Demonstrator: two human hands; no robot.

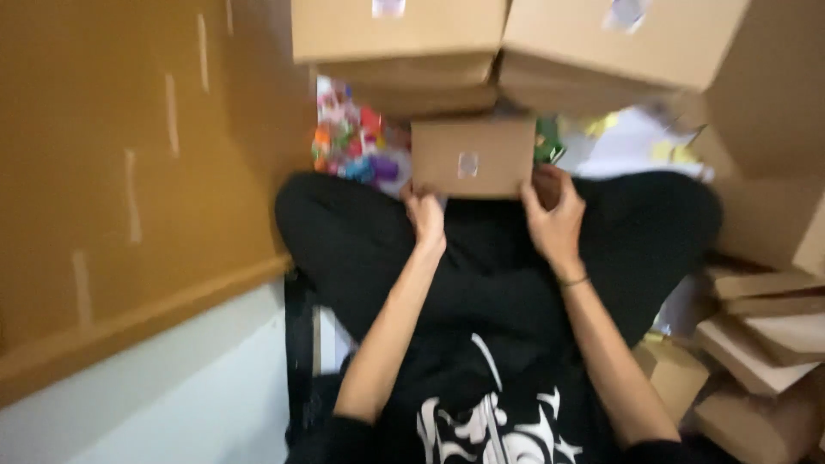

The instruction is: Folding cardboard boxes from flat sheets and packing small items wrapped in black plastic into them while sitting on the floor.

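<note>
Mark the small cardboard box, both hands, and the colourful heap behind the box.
small cardboard box (473, 157), head view, middle of its front face.
left hand (426, 219), head view, back of the hand.
right hand (554, 222), head view, back of the hand.
colourful heap (354, 142), head view, its middle.

Brown cardboard panel (120, 163) fills the left side, w/ pale tape strips (131, 196) running down it; lower edge folds into a brown lip. Below that, pale grey-white surface (172, 395) toward bottom-left corner, can't tell if floor or wall. Two big cardboard boxes (516, 43) across the top edge, side by side, touching. Heap of colourful small items (357, 142) under them. Flattened cardboard pieces (765, 344) stacked at right edge. Light dim, warm; picture blurred.
</note>
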